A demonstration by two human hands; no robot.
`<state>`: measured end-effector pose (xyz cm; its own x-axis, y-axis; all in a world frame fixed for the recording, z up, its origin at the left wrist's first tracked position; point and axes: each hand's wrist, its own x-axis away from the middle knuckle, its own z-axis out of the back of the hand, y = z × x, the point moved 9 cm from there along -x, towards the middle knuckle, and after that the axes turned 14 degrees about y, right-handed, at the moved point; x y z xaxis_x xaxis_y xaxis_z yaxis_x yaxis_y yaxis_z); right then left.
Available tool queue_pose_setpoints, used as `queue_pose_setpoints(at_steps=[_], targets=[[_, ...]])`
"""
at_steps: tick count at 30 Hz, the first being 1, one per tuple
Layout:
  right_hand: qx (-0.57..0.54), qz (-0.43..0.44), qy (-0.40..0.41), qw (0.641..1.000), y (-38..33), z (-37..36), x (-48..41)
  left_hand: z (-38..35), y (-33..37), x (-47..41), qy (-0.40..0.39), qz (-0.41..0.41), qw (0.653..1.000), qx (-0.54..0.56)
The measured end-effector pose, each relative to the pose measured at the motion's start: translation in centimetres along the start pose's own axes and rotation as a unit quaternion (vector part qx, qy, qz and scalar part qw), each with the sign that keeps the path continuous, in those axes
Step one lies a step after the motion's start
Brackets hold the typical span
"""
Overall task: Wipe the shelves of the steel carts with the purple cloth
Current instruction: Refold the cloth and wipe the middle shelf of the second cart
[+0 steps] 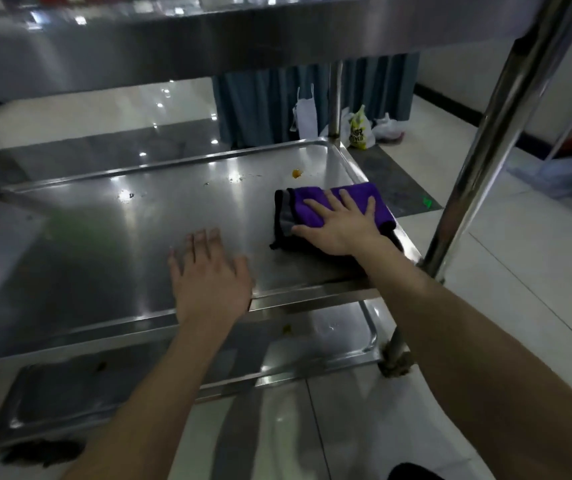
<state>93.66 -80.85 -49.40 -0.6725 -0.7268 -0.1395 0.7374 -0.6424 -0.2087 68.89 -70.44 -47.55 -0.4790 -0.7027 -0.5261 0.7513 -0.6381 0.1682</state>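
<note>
Two bare hands reach onto the middle shelf [97, 237] of the steel cart; the right hand [341, 221], fingers straight and spread, presses flat on the purple cloth [315, 209], folded with a grey-black edge, right of centre; the left hand [208, 277] lies flat, fingers apart, holding nothing, lower centre; the brushed steel is glossy, with an orange crumb [297, 173]; a yellow bag [360, 129] at upper right bears unreadable print.

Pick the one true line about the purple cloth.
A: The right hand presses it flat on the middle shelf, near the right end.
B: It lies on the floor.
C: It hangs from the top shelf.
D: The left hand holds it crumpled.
A: the right hand lies with spread fingers on the purple cloth, near the right end of the middle shelf; the left hand holds nothing.
</note>
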Motion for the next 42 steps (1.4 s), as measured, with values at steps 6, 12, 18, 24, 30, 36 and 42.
queue_pose_setpoints(at_steps=[6, 12, 18, 24, 30, 36, 42], targets=[[0.018, 0.021, -0.017, 0.999, -2.9, -0.2, -7.3, 0.5, -0.3, -0.3, 0.034, 0.019, 0.999, 0.005], [-0.017, 0.032, 0.031, 0.999, -2.2, 0.7, 6.5, 0.9, -0.6, -0.1, 0.046, 0.039, 0.998, 0.013], [-0.005, 0.015, 0.027, 1.000, -0.5, 1.2, 5.6, 0.9, 0.1, 0.1, 0.052, 0.024, 0.998, 0.024], [0.015, 0.012, -0.020, 1.000, -1.0, 1.0, -4.2, 0.6, 0.4, -0.5, 0.046, 0.028, 0.998, 0.036], [-0.038, 0.030, 0.012, 0.999, -1.1, 2.3, 3.7, 1.9, 0.4, -0.4, 0.089, 0.036, 0.994, 0.046], [-0.114, 0.050, 0.032, 0.992, -1.9, 3.7, 15.1, 3.2, 0.7, 0.1, 0.125, 0.002, 0.986, 0.110], [-0.110, -0.015, 0.013, 0.994, -3.1, 5.5, 17.4, 6.4, 1.0, 1.4, -0.014, -0.015, 0.974, 0.227]])
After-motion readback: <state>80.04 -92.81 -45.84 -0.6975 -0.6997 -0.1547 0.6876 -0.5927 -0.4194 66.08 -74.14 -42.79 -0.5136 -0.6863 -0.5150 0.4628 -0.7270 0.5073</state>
